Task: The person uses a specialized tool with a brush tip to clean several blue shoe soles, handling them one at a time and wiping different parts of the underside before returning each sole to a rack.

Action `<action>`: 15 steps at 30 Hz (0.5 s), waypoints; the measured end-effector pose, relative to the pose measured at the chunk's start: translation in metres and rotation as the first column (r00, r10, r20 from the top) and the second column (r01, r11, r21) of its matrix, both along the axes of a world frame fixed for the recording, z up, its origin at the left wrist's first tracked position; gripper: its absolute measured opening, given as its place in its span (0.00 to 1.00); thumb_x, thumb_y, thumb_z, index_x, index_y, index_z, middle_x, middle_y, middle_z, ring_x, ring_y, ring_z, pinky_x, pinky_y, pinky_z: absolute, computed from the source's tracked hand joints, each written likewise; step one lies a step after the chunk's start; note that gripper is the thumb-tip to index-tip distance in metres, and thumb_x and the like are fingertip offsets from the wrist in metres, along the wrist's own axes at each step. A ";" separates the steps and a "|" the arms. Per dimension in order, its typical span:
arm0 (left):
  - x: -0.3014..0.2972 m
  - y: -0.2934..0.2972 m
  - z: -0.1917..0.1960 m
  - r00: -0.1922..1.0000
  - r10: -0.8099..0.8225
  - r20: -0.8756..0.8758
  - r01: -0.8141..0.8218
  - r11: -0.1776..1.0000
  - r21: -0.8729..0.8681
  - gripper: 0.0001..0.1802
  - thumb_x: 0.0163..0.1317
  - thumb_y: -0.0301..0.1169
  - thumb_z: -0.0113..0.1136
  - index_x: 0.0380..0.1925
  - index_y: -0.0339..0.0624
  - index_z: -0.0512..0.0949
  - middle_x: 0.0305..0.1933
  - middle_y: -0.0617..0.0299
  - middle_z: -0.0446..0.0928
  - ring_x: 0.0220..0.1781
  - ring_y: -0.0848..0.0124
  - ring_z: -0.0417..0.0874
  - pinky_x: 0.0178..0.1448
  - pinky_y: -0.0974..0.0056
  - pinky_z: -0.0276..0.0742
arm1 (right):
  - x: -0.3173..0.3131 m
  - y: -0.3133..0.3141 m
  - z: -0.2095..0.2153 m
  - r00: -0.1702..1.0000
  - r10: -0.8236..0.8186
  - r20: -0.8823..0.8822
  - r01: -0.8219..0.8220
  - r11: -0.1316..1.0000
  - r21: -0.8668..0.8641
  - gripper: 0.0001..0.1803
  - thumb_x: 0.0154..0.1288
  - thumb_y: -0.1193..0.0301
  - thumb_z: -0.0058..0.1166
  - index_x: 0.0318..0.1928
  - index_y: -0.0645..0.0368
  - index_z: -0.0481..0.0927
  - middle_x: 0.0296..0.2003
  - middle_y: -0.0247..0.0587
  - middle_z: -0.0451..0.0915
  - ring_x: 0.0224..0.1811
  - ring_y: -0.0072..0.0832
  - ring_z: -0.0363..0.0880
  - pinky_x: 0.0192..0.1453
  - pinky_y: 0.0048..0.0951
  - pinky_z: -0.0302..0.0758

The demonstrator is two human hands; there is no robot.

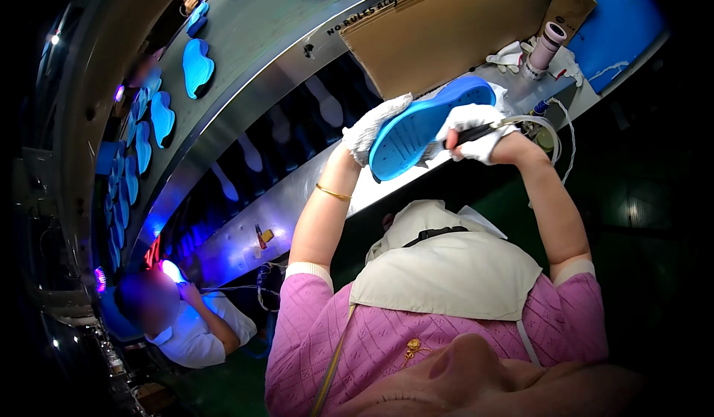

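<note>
Both forearms rise from the lower edge, elbows bent, hands meeting over the edge of the steel workbench (290, 201). The left hand (372, 128), in a white knit glove, is cupped round the upper edge of a blue shoe sole (425, 125), fingers curled over it and gripping; a gold bangle (332, 192) sits on that wrist. The right hand (476, 132), gloved too, is closed tight on a slim dark-handled tool (476, 130), pinched between thumb and fingers just beside the sole's right edge; the tool's tip is hidden, so I can't tell if it touches.

The sole lies between the two hands, tilted, long axis running from lower left up to upper right, broad rounded end low by the left wrist, its patterned face turned our way.

Beyond the right hand: a pale tape roll (548, 44) standing upright, a brown cardboard sheet (446, 30) above. Further off past the left hand, blue soles (197, 66) ride a conveyor belt (268, 23). Another person (193, 328) in a white shirt sits low left.
</note>
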State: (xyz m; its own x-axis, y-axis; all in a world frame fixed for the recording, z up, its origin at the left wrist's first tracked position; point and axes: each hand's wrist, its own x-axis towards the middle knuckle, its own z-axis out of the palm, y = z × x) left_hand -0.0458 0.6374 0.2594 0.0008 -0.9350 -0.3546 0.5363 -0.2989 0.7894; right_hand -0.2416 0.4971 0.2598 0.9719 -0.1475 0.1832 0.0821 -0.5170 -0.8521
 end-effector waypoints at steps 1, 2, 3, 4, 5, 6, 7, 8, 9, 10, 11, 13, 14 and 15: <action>-0.002 0.000 -0.001 1.000 0.005 0.000 -0.005 1.000 -0.004 0.28 0.65 0.48 0.53 0.54 0.36 0.72 0.45 0.49 0.79 0.41 0.59 0.84 0.43 0.57 0.84 | -0.008 -0.009 0.002 0.997 -0.042 -0.065 0.046 0.997 0.064 0.08 0.45 0.81 0.63 0.25 0.58 0.77 0.30 0.35 0.80 0.35 0.25 0.79 0.42 0.24 0.75; -0.003 0.000 -0.002 0.996 -0.021 -0.088 0.019 0.999 -0.030 0.29 0.66 0.49 0.50 0.55 0.35 0.70 0.47 0.47 0.78 0.43 0.58 0.83 0.45 0.55 0.83 | -0.013 -0.014 -0.002 0.998 -0.069 -0.008 0.069 0.994 0.088 0.07 0.47 0.82 0.61 0.28 0.59 0.77 0.29 0.35 0.79 0.32 0.23 0.79 0.39 0.23 0.75; -0.006 -0.002 -0.003 0.983 -0.055 -0.173 0.046 0.997 -0.060 0.30 0.67 0.50 0.48 0.57 0.34 0.68 0.48 0.46 0.78 0.44 0.57 0.83 0.47 0.54 0.83 | -0.015 -0.014 -0.002 0.998 -0.066 0.009 0.061 0.960 0.274 0.07 0.49 0.82 0.61 0.29 0.60 0.77 0.28 0.35 0.79 0.31 0.22 0.78 0.38 0.23 0.76; -0.011 -0.005 -0.009 0.984 -0.056 -0.172 0.045 0.997 -0.068 0.30 0.67 0.50 0.48 0.57 0.34 0.68 0.48 0.46 0.78 0.44 0.57 0.83 0.47 0.54 0.83 | -0.015 -0.011 -0.002 0.998 -0.065 0.026 0.046 0.892 0.450 0.07 0.51 0.82 0.61 0.31 0.61 0.77 0.28 0.35 0.79 0.30 0.20 0.78 0.37 0.22 0.76; -0.018 -0.011 -0.021 0.970 0.048 -0.240 -0.074 0.992 -0.101 0.31 0.68 0.50 0.46 0.58 0.34 0.67 0.50 0.46 0.77 0.45 0.57 0.83 0.48 0.54 0.82 | -0.011 -0.006 -0.005 0.996 -0.068 0.051 0.036 0.877 0.479 0.07 0.54 0.82 0.61 0.33 0.61 0.77 0.28 0.35 0.79 0.29 0.19 0.78 0.34 0.21 0.76; -0.025 -0.017 -0.030 0.940 0.138 -0.313 -0.186 0.974 -0.129 0.31 0.69 0.50 0.44 0.59 0.33 0.66 0.51 0.45 0.77 0.46 0.58 0.83 0.50 0.54 0.82 | -0.009 0.000 -0.006 0.995 -0.073 0.065 0.026 0.840 0.542 0.07 0.55 0.79 0.63 0.33 0.61 0.78 0.28 0.34 0.79 0.29 0.18 0.78 0.33 0.20 0.76; -0.026 -0.018 -0.040 0.923 0.149 -0.354 -0.223 0.958 -0.178 0.31 0.69 0.50 0.43 0.59 0.33 0.66 0.50 0.46 0.77 0.47 0.58 0.82 0.51 0.56 0.81 | -0.004 0.003 -0.012 0.995 -0.093 0.036 0.060 0.852 0.520 0.07 0.54 0.78 0.64 0.33 0.61 0.78 0.27 0.34 0.79 0.29 0.18 0.78 0.32 0.19 0.76; -0.028 -0.018 -0.049 0.922 0.142 -0.361 -0.234 0.945 -0.228 0.31 0.69 0.51 0.42 0.59 0.34 0.66 0.52 0.46 0.76 0.48 0.57 0.81 0.52 0.54 0.81 | -0.001 0.003 -0.014 0.994 -0.113 0.008 0.094 0.863 0.496 0.07 0.54 0.77 0.65 0.32 0.61 0.79 0.27 0.34 0.79 0.29 0.18 0.78 0.31 0.19 0.76; -0.038 -0.018 -0.046 0.905 0.136 -0.404 -0.252 0.936 -0.248 0.31 0.70 0.51 0.41 0.59 0.35 0.66 0.53 0.45 0.75 0.49 0.56 0.81 0.52 0.52 0.81 | -0.004 -0.008 -0.008 0.984 -0.150 -0.098 0.179 0.838 0.516 0.07 0.54 0.76 0.66 0.32 0.60 0.80 0.27 0.33 0.80 0.29 0.18 0.78 0.31 0.19 0.75; -0.047 -0.014 -0.040 0.886 0.136 -0.443 -0.276 0.923 -0.268 0.32 0.70 0.52 0.40 0.59 0.35 0.66 0.53 0.45 0.74 0.49 0.55 0.81 0.52 0.51 0.80 | -0.002 -0.022 -0.013 0.967 -0.212 0.141 0.156 0.930 0.333 0.06 0.54 0.75 0.65 0.31 0.60 0.80 0.27 0.33 0.79 0.29 0.18 0.77 0.33 0.20 0.74; -0.042 -0.015 -0.055 0.903 0.197 -0.381 -0.298 0.927 -0.228 0.42 0.65 0.61 0.40 0.63 0.34 0.62 0.59 0.38 0.69 0.54 0.45 0.77 0.57 0.41 0.74 | -0.003 -0.037 -0.013 0.946 -0.266 0.184 0.202 0.931 0.303 0.06 0.54 0.75 0.65 0.30 0.60 0.80 0.26 0.33 0.79 0.29 0.18 0.76 0.34 0.20 0.74; -0.043 -0.012 -0.054 0.919 0.152 -0.365 -0.259 0.929 -0.265 0.44 0.64 0.62 0.38 0.65 0.33 0.58 0.62 0.35 0.65 0.57 0.39 0.73 0.60 0.41 0.71 | 0.000 -0.054 -0.006 0.898 -0.362 0.249 0.262 0.896 0.358 0.05 0.54 0.76 0.64 0.30 0.61 0.80 0.26 0.33 0.78 0.29 0.18 0.76 0.35 0.20 0.73; -0.044 -0.006 -0.052 0.909 0.136 -0.394 -0.250 0.934 -0.253 0.44 0.64 0.62 0.38 0.65 0.33 0.58 0.62 0.35 0.65 0.57 0.38 0.73 0.60 0.40 0.71 | 0.002 -0.057 -0.004 0.872 -0.411 0.267 0.271 0.858 0.436 0.05 0.54 0.76 0.64 0.29 0.61 0.79 0.26 0.33 0.78 0.30 0.18 0.76 0.36 0.20 0.73; -0.046 0.000 -0.043 0.897 0.120 -0.425 -0.240 0.940 -0.241 0.44 0.64 0.62 0.38 0.65 0.33 0.58 0.62 0.35 0.65 0.58 0.37 0.72 0.60 0.40 0.70 | 0.004 -0.052 0.006 0.796 -0.515 0.318 0.387 0.837 0.387 0.04 0.55 0.77 0.63 0.29 0.61 0.79 0.28 0.33 0.78 0.30 0.17 0.75 0.36 0.20 0.73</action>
